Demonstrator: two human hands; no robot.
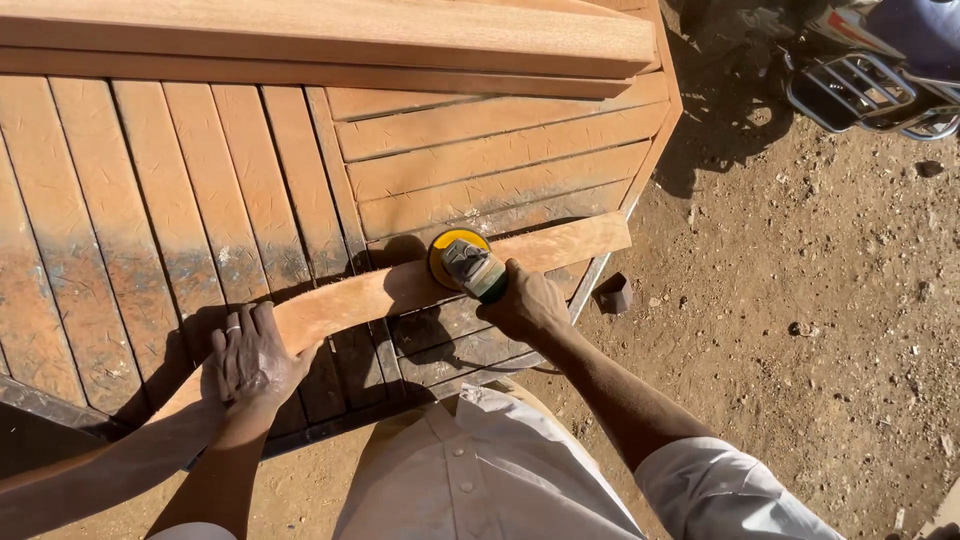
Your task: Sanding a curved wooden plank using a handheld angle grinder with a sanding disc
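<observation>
We look down on a slatted wooden surface [200, 200] standing on bare dirt ground [800, 320] in hard sunlight. Across it lies a long curved wooden board [380, 295], pale and freshly cut, running from the lower left up to the right, where its squared end reaches the surface's angled edge.

Our left hand [252, 355] lies flat on the lower part of the curved board, palm down, fingers together and stretched along the wood, a ring on one finger. It presses on the board rather than grasping it.

Our right hand [525, 305] is wrapped tightly around the body of a handheld sander [475, 268]. The tool's yellow round disc [455, 255] sits on the curved board near its middle, just where the board crosses the slats. The fingers are curled about the grey housing, and the hand's shadow falls on the slats below it.

A thick wooden beam [320, 35] lies along the far edge of the surface. Just off the surface's right edge, a small dark block [613, 293] rests on the dirt. In the top right corner, part of a motorcycle with a metal rack [850, 90] stands well apart from the work. Our light shirt [480, 470] fills the bottom of the view.
</observation>
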